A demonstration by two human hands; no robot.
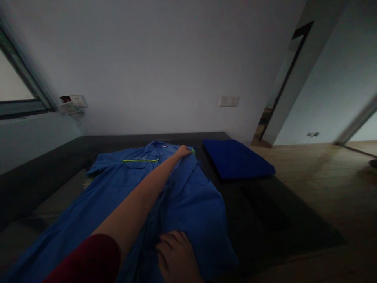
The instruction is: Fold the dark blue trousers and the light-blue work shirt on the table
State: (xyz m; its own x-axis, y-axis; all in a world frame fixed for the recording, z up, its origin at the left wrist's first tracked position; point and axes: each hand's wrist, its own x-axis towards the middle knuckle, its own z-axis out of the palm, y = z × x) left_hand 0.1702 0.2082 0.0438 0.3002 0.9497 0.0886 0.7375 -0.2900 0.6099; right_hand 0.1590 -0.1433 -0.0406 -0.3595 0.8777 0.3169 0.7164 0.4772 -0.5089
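Observation:
A blue short-sleeved work shirt (191,196) with yellow-green stripes lies spread over a dark surface, collar at the far end and front placket running toward me. My left arm, in a dark red sleeve, stretches across it. At the far right part of the chest, beside a stripe, my left hand (183,151) is closed on the fabric, its fingertips partly hidden. Nearer me, my right hand (178,255) rests low on the shirt front beside the placket. Its fingers are curled and close together on the cloth.
A folded dark blue piece of cloth (237,159) lies right of the shirt on the dark surface (282,220). Behind stands a pale wall with sockets (229,101). A power strip (70,108) hangs at the left near a window. Wooden floor (321,169) extends to the right.

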